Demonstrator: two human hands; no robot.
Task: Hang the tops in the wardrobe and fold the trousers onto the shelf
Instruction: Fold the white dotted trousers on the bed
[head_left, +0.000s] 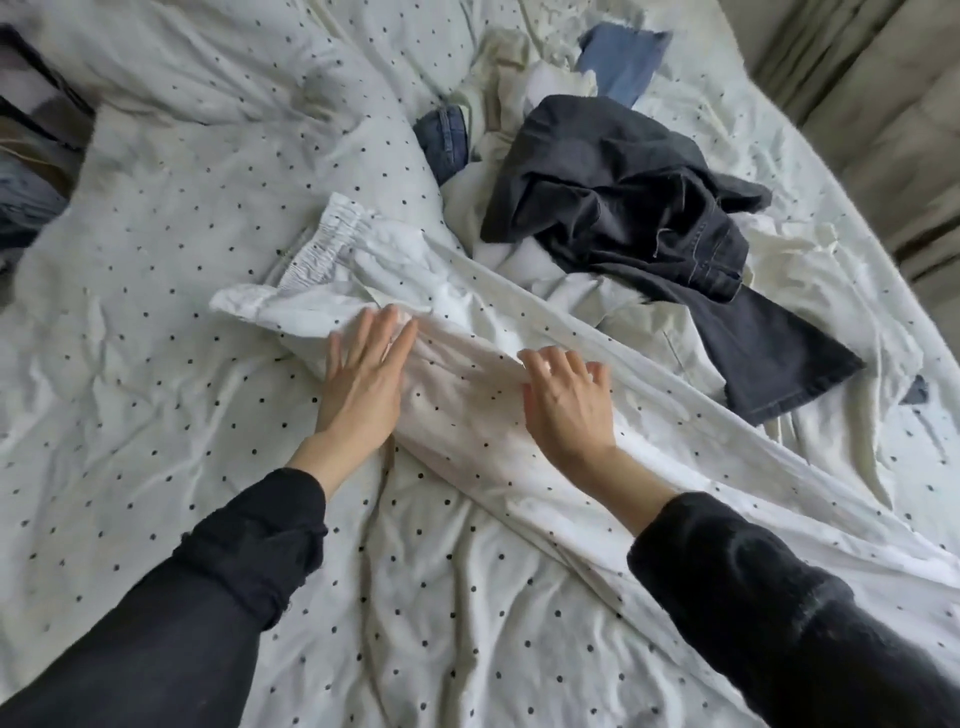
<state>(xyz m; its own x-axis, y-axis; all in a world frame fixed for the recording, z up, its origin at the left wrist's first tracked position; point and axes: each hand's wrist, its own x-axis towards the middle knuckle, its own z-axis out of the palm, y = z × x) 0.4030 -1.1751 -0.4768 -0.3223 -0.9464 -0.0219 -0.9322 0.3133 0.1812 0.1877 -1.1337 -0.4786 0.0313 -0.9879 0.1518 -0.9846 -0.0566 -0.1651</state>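
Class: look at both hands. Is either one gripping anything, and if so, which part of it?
Nothing is gripped. The left hand lies flat on the white trousers below the elastic waistband; the right hand rests on the leg, fingers slightly bent.

Black long sleeves (249, 540), bare hands (363, 384)

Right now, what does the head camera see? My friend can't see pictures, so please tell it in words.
Two hands, the left hand and the right hand, press flat on white trousers laid across a dotted bedcover. Behind them sits a pile of clothes with dark jeans on top.
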